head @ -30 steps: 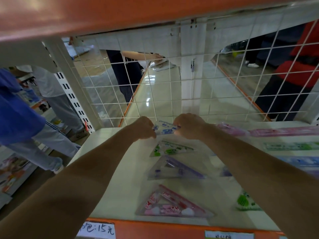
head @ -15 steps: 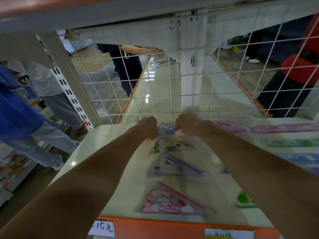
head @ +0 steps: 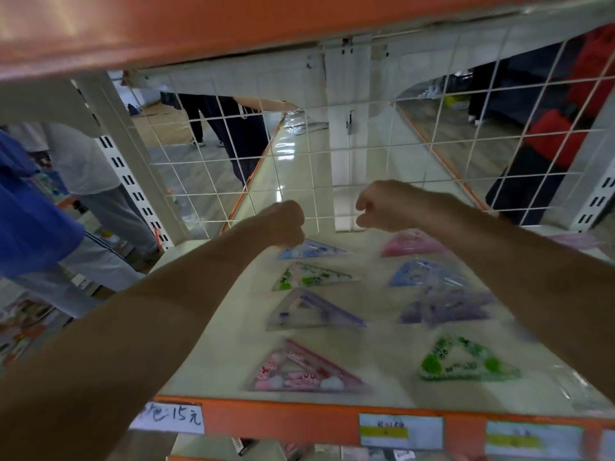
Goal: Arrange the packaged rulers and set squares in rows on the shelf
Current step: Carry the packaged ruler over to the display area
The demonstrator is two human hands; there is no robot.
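While my curled left hand (head: 283,224) touches its left corner (grip unclear), the blue set square (head: 312,250) lies lengthwise along the shelf (head: 226,354)'s back edge.

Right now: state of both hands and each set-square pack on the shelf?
left blue pack, flat, rearmost
left green pack, flat
left purple pack, flat
left pink pack, flat, frontmost
right pink pack, flat, rearmost
right blue pack, flat
right purple pack, flat, blurred
right green pack, flat, frontmost
left hand, curled at left blue pack corner, grip unclear
right hand, curled, raised, empty
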